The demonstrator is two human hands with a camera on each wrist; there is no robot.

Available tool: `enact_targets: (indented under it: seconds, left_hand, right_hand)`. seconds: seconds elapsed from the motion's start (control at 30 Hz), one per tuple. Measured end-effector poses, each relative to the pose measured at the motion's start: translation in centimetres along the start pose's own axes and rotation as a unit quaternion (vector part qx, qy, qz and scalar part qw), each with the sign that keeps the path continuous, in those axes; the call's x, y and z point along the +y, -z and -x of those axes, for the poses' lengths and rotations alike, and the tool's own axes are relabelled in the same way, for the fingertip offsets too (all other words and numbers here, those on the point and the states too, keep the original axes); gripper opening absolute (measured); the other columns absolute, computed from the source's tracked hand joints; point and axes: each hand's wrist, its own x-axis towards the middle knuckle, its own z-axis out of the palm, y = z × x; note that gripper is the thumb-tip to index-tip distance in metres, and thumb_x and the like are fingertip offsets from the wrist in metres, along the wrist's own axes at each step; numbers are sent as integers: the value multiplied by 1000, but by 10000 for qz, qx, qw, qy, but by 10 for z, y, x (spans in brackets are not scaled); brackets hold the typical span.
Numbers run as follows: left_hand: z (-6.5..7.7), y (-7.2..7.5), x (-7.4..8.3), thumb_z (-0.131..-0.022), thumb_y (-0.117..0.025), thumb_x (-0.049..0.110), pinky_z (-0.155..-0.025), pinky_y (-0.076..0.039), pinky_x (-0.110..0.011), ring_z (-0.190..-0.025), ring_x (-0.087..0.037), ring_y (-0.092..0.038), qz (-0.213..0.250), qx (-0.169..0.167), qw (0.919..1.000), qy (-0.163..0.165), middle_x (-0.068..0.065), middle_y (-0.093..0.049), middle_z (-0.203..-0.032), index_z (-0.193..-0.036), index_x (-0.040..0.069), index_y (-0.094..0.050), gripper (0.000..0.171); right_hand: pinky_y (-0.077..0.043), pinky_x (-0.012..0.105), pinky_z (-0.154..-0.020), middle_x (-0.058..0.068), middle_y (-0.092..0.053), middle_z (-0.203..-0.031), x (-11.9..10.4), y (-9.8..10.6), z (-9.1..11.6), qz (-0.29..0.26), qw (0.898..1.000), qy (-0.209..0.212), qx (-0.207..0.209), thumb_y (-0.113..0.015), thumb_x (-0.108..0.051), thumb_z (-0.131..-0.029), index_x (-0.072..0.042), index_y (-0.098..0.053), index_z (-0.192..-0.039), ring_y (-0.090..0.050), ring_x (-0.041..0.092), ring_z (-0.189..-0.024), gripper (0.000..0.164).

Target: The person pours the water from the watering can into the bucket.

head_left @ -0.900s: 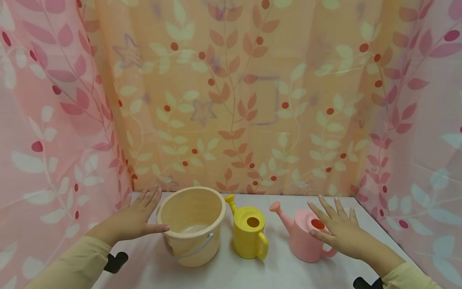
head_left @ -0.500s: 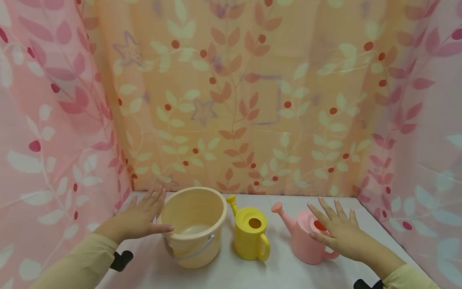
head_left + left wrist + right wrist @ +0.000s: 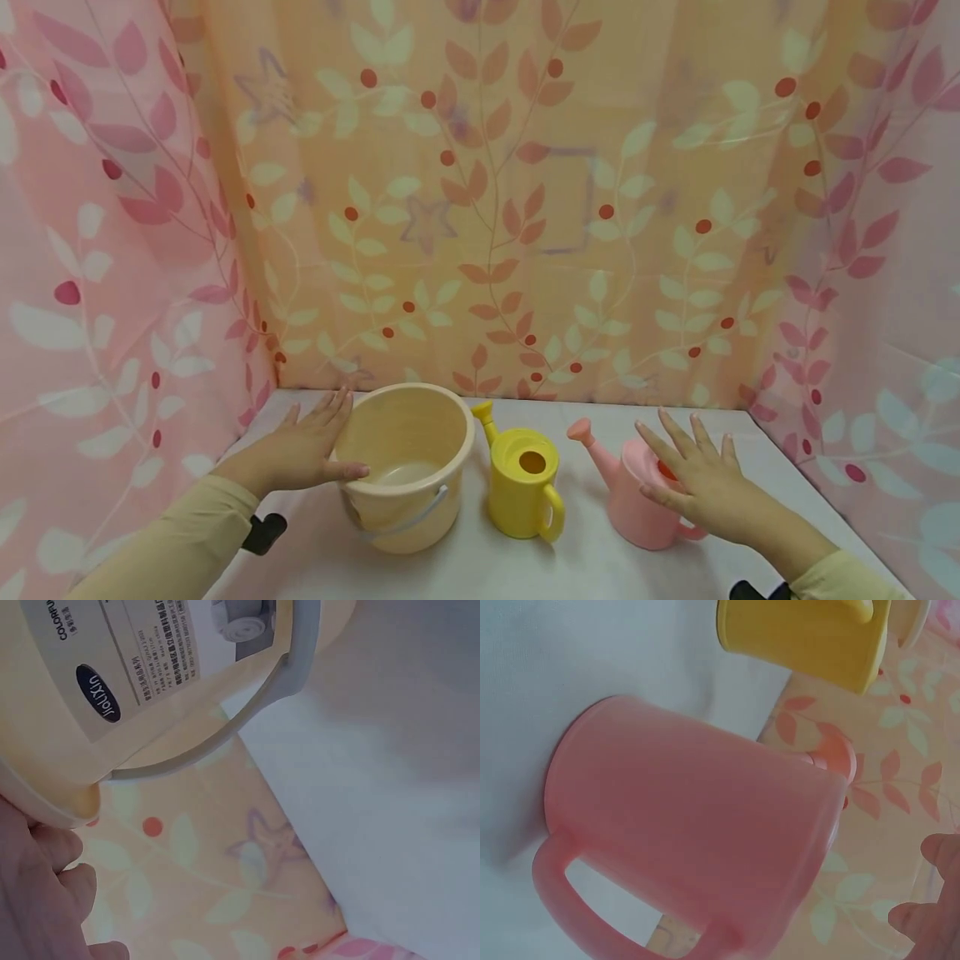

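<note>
My left hand (image 3: 300, 454) is at the left side of a cream plastic bucket (image 3: 420, 512), fingers extended, the thumb lying over the near rim. Whether it touches the rim I cannot tell. In the left wrist view the bucket's paper label (image 3: 139, 667) and grey handle (image 3: 199, 750) show. Spread fingers mark my right hand (image 3: 708, 487), which hovers above a pink watering can (image 3: 633, 504) and hides part of its top and opening. That can's body (image 3: 690, 817) fills much of the right wrist view, apart from the fingertips at lower right.
A yellow watering can (image 3: 513, 496) stands between the bucket and the pink can. All three stand upright on a white-covered table (image 3: 577, 567). Leaf-patterned cloth (image 3: 480, 208) hangs behind, with pink cloth on both sides.
The left hand has shifted slightly right, further over the bucket rim. The right hand stays nearly still over the pink watering can. The head view has turned a little.
</note>
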Motion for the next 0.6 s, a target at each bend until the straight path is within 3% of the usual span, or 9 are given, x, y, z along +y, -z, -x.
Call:
enact_targets:
  seconds: [0.17,0.6]
  left_hand:
    - [0,-2,-4,-73,-52,72,-100,-7,-67,-136,-40,-9,124,-103,9998,-142,-26,-10,-149,-141,-11,-14,113]
    - [-2,3,-2,-72,-58,68,-101,-18,-63,-135,-42,-13,84,-316,9986,-415,-31,-8,-146,-138,-16,-16,115]
  right_hand:
    - [10,76,-88,14,-8,-152,0,-4,-1,59,10000,62,-1,-53,-51,-87,-27,-22,-146,0,54,-131,71]
    - [19,68,-91,12,-5,-153,-9,-3,-2,-174,9998,135,5,-53,-53,-86,-26,-21,-146,5,47,-134,73]
